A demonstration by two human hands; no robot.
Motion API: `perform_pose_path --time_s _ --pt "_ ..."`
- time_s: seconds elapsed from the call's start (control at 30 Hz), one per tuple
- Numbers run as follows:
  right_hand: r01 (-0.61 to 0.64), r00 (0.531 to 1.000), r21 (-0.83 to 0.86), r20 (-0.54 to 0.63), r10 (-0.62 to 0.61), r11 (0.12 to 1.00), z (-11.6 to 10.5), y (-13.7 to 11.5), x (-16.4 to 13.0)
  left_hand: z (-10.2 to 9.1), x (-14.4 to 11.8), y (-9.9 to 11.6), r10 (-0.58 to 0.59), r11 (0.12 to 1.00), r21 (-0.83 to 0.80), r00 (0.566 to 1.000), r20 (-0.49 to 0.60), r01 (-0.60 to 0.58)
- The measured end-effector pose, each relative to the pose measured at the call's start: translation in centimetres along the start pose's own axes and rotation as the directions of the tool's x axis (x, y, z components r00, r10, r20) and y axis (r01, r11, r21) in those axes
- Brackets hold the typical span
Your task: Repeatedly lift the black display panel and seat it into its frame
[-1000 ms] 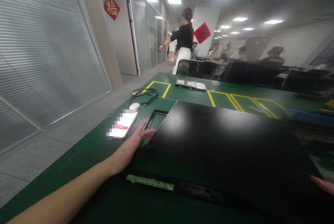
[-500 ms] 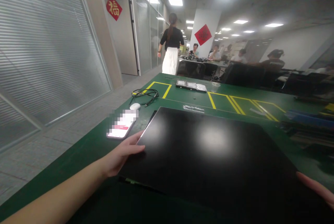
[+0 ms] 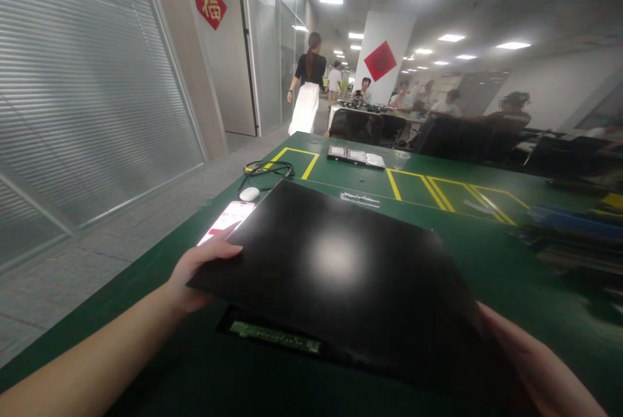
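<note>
My left hand [image 3: 192, 274] grips the near left corner of the black panel [image 3: 331, 268], thumb lying on top, the other fingers hidden beneath it. My right hand [image 3: 530, 358] holds the panel's near right edge; its fingers are closed against that edge, though how far they wrap under I cannot tell. The panel is tilted between my hands, clear of the green counter [image 3: 487, 255], with a ceiling light mirrored on its glossy face. Just below my left fingers, under the panel's near edge, a narrow green circuit strip [image 3: 275, 337] shows. Beyond my left thumb a phone [image 3: 224, 221] lies on the counter with its screen lit, partly covered by the panel's corner, and past it sit a white mouse [image 3: 250, 194] and a coiled black cable [image 3: 268, 169]. Farther out from the panel's far edge, three drives [image 3: 356, 156] lie in a row among yellow floor-tape lines. A person [image 3: 305, 94] in a black top and white skirt walks in the corridor beyond.
</note>
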State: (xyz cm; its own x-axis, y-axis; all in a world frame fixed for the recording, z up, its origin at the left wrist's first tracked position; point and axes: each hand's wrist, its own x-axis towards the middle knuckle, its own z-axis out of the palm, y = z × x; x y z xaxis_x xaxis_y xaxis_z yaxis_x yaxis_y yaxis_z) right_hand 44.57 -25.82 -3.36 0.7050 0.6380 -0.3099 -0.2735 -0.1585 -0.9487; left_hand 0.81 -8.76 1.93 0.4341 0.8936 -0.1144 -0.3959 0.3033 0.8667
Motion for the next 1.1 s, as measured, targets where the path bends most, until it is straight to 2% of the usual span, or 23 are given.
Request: perform_pose_path --time_s 0.1,0.17,0.33,0.6,0.87,1.1 --pt "-0.166 0.965 -0.041 0.198 0.171 0.985 0.5 -0.7 -0.7 0.4 -0.2 0.4 0.011 0.999 -0.033 1.000 -0.020 -0.011" --pt "-0.199 0.948 -0.059 0.240 0.208 0.978 0.5 -1.1 -0.7 0.5 -0.1 0.1 0.012 0.999 -0.035 1.000 -0.019 -0.013" --pt "-0.189 0.955 -0.100 0.212 0.207 0.977 -0.3 -0.8 0.4 0.2 0.2 -1.3 -0.027 1.000 0.003 0.999 0.033 0.027" --pt "-0.148 0.956 -0.201 0.220 0.192 0.968 -1.2 0.3 1.3 -0.1 0.1 -1.3 -0.005 1.000 -0.012 0.999 0.047 0.005" --pt "-0.028 0.975 -0.324 0.199 0.097 0.946 -0.3 -1.1 -0.1 0.1 0.2 -1.4 0.002 1.000 -0.018 1.000 0.014 -0.002" --pt "0.007 0.984 -0.323 0.172 0.051 0.946 0.2 -1.4 -0.4 0.2 0.2 -1.4 0.015 1.000 -0.016 0.999 -0.035 -0.015"
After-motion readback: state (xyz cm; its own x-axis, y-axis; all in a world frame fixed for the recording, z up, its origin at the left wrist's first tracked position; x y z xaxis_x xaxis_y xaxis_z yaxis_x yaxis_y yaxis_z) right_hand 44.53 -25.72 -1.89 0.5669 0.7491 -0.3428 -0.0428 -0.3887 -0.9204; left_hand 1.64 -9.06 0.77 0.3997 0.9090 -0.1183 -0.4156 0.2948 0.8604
